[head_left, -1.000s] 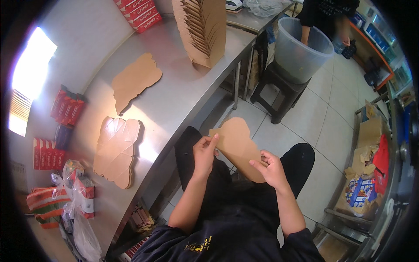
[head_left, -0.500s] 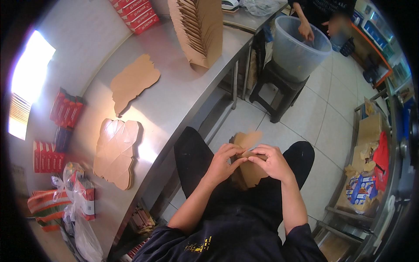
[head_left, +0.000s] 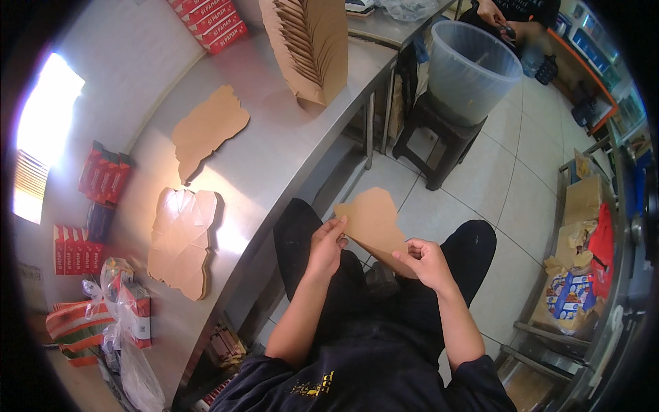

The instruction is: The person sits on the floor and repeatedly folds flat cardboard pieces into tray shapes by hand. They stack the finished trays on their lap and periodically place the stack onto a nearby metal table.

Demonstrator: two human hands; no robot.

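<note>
Flat brown cardboard cutout (head_left: 374,221) held over the lap, above the dark trousers and the tiled floor (head_left: 480,185), just right of the steel table (head_left: 288,147); pinched at its left edge by the left hand (head_left: 326,246), fingers closed on the card, and at its near right corner by the right hand (head_left: 425,259), thumb and fingertips clenched on it. On the table to the left, two more flat cutouts (head_left: 184,240), one far (head_left: 206,130), with an upright stack of cutouts (head_left: 305,44) farther off and red boxes (head_left: 103,172) along the wall. Far right, a grey plastic bucket (head_left: 473,69) on a dark stool (head_left: 436,147), another person's hand (head_left: 491,12) beyond it.
</note>
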